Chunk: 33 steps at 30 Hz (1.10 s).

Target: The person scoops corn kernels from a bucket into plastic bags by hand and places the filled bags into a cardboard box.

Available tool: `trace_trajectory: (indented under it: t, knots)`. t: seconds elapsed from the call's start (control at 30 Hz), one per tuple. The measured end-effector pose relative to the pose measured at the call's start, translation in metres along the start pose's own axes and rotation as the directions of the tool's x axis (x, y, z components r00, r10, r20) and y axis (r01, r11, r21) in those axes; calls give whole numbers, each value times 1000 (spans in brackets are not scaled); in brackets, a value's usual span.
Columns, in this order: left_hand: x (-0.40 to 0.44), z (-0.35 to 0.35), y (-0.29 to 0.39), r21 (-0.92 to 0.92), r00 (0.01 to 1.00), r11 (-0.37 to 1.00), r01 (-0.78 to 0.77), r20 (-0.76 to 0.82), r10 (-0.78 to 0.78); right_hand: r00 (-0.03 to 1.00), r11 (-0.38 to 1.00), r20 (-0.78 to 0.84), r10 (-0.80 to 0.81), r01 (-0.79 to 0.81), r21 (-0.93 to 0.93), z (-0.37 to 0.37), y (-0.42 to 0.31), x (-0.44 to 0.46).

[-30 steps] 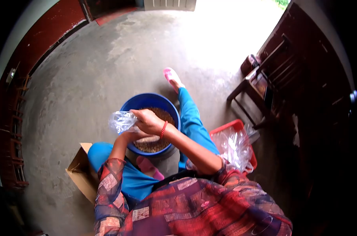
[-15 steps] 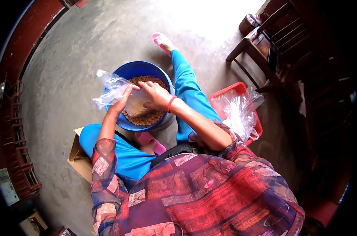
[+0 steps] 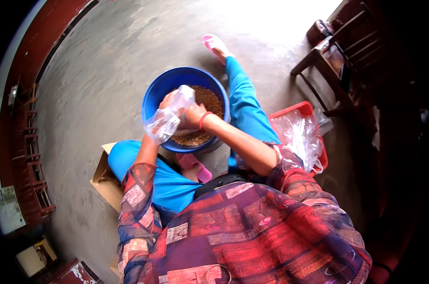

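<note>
A blue tub [image 3: 150, 97] stands on the floor between my legs, with brown grain-like pieces [image 3: 208, 100] inside. Over it I hold a clear plastic bag [image 3: 166, 124]. The bag drapes over my left hand [image 3: 168, 102], covering most of it, so its fingers are hard to make out. My right hand [image 3: 193, 115], below a red bracelet [image 3: 202, 121] on the wrist, has its fingers closed on the bag's right side. The lower part of the bag is partly hidden by my hands.
A red tray [image 3: 304, 107] of clear plastic bags [image 3: 302, 135] lies to the right. An open cardboard box [image 3: 109, 185] is beside my left leg. A wooden chair [image 3: 314, 59] stands at the upper right, wooden racks [image 3: 33, 142] along the left.
The bag's loose top has come down over my left hand and forearm. My right hand has closed from spread fingers onto the bag. The view has shifted a little.
</note>
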<state>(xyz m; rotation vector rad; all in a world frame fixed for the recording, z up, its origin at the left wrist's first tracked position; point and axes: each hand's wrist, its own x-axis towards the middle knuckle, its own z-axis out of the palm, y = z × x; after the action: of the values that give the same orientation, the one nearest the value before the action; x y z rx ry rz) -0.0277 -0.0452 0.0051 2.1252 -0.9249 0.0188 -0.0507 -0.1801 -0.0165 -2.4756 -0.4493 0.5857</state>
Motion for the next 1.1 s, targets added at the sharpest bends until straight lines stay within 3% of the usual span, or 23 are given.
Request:
trace_trajectory:
  t: [0.03, 0.07, 0.1, 0.17, 0.2, 0.23, 0.27, 0.3, 0.37, 0.4, 0.43, 0.5, 0.57, 0.6, 0.63, 0.7, 0.73, 0.77, 0.83, 0.93, 1.1]
  knots:
    - [-4, -2, -8, 176, 997, 982, -71, 33, 67, 1000, 1000, 9, -2, 1, 27, -2, 1, -1]
    - [-5, -5, 4, 36, 998, 997, 63, 11, -63, 1000, 998, -16, -19, 20, 63, -7, 0, -2]
    - [-9, -5, -2, 67, 982, 980, 189, 8, -190, 999, 995, -42, -33, 37, 97, -10, 0, -1]
    - [-3, -17, 16, -67, 917, 917, 394, 98, -387, 982, 982, -139, -131, 148, 116, -4, 8, 8]
    - [4, -25, 31, -108, 949, 944, 312, 74, -306, 959, 956, -217, -182, 224, 191, -3, 11, 11]
    - [7, -31, 46, -135, 940, 934, 332, -32, -339, 928, 918, -300, -220, 301, 260, -2, 14, 12]
    - [8, -41, 55, -89, 917, 913, 399, 43, -397, 902, 872, -358, -242, 364, 328, -5, 15, 10]
    - [7, -43, 46, -1, 925, 930, 368, 102, -366, 873, 818, -416, -256, 424, 387, -12, 14, 6]
    - [6, -47, 28, 160, 928, 950, 269, 220, -300, 888, 850, -401, -224, 379, 365, -28, 9, 0]
    - [5, -48, 29, 231, 908, 926, 298, 230, -349, 880, 826, -432, -199, 388, 409, -35, 3, -5]
    - [2, -49, 31, 177, 897, 918, 354, 215, -387, 871, 800, -461, -171, 396, 451, -39, 0, -7]
    - [-2, -48, 33, 121, 882, 904, 410, 199, -426, 848, 811, -497, -188, 419, 408, -46, -4, -8]
    - [-3, -39, 32, 267, 861, 869, 417, 191, -472, 872, 918, -462, -160, 304, 255, -64, -24, -21]
    - [-1, -35, 24, 253, 856, 880, 402, 237, -459, 842, 904, -514, -164, 337, 262, -54, -23, -11]
    - [1, -31, 17, 238, 849, 890, 388, 283, -446, 891, 935, -401, -211, 303, 182, -62, -31, -17]
    - [-2, -18, 1, 419, 950, 898, 138, 200, -239, 763, 846, -563, -318, 497, 196, -56, -50, -19]
    - [-13, -7, -10, 360, 1000, 933, 7, 18, -15, 732, 818, -588, -343, 541, 196, -51, -57, -20]
    - [-20, -1, -23, 317, 998, 947, 49, 29, -62, 700, 788, -613, -366, 584, 196, -47, -62, -22]
    - [-20, 0, -19, 207, 988, 969, 138, 42, -149, 745, 814, -510, -429, 564, 140, -43, -73, -29]
    - [-9, -1, -9, 97, 966, 967, 234, 93, -243, 674, 760, -564, -477, 638, 121, -32, -81, -36]
    - [0, 4, -12, -12, 942, 946, 324, 97, -321, 709, 754, -497, -500, 639, 152, -42, -82, -47]
